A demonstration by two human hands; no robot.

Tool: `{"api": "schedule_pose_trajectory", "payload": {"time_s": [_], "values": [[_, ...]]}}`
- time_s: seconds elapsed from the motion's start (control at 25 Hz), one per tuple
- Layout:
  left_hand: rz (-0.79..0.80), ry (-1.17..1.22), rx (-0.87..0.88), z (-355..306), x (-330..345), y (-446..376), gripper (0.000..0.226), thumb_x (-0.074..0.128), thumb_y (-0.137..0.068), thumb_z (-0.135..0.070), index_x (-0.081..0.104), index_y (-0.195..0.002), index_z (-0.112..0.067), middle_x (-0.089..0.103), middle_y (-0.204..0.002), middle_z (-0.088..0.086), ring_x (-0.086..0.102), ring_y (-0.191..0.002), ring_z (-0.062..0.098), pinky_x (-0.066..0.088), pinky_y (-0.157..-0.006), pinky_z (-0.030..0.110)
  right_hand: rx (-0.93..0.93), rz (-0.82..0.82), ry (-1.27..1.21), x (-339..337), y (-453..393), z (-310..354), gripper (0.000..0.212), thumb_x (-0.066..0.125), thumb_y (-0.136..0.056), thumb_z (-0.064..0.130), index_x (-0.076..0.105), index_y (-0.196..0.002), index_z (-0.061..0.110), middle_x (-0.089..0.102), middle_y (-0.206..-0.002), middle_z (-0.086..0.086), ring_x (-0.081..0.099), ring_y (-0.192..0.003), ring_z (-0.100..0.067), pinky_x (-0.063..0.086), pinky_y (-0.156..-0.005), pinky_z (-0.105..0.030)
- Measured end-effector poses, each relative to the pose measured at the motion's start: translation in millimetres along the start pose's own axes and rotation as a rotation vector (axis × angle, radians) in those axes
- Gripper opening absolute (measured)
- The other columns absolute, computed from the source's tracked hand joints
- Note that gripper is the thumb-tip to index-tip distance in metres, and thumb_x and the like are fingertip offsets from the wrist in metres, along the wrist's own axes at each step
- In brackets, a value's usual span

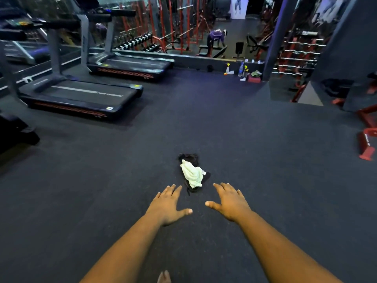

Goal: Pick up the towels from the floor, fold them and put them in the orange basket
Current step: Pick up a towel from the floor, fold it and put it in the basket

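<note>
Dark gym floor (265, 160), two treadmills (81, 97) off to the left. Both arms reach out, left hand (169, 205) and right hand (230, 201) flat with fingers spread, holding nothing. Crumpled white towel (192, 175) lies on a black towel (188, 157), just beyond the fingertips, between both hands.

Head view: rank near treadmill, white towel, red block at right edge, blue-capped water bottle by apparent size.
1. near treadmill, largest by far
2. red block
3. white towel, close to the block in apparent size, so that order is unsure
4. water bottle, smallest, though it stands farthest from the camera
</note>
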State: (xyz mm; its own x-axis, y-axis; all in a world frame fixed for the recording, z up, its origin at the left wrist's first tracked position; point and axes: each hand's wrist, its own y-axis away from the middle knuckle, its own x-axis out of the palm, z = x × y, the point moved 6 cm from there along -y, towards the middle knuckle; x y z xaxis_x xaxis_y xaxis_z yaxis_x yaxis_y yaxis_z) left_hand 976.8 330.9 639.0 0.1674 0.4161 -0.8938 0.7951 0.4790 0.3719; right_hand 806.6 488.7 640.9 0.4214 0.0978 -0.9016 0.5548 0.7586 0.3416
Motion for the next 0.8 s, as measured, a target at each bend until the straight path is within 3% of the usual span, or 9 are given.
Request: {"api": "schedule_pose_trajectory", "payload": {"time_s": [0.36, 0.8], "values": [[0.086, 0.073, -0.027, 89.2, -46.9, -220.1, 0.108, 0.044, -0.084, -0.084, 0.001, -0.163, -0.025, 0.002, -0.171, 0.003, 0.004, -0.157, 0.022, 0.012, -0.127, 0.045, 0.053, 0.084, -0.013, -21.8, -218.8, 8.0, 0.091, 0.044, -0.089, 0.077, 0.018, -0.161, 0.028, 0.021, -0.167, -0.004, 0.013, -0.156, -0.025, 0.016, -0.125, -0.053], [0.273, 0.043, -0.061, 157.6, -66.9, -414.3, 0.113, 0.039, -0.079, -0.09, 0.0, -0.163, -0.025, 0.002, -0.171, 0.002, 0.003, -0.157, 0.022, 0.011, -0.127, 0.046, 0.132, 0.228, -0.109, -13.6, -422.9, -10.4, 0.095, 0.039, -0.086, 0.082, 0.021, -0.16, 0.027, 0.025, -0.166, -0.004, 0.017, -0.155, -0.024, 0.022, -0.122, -0.053]]}}
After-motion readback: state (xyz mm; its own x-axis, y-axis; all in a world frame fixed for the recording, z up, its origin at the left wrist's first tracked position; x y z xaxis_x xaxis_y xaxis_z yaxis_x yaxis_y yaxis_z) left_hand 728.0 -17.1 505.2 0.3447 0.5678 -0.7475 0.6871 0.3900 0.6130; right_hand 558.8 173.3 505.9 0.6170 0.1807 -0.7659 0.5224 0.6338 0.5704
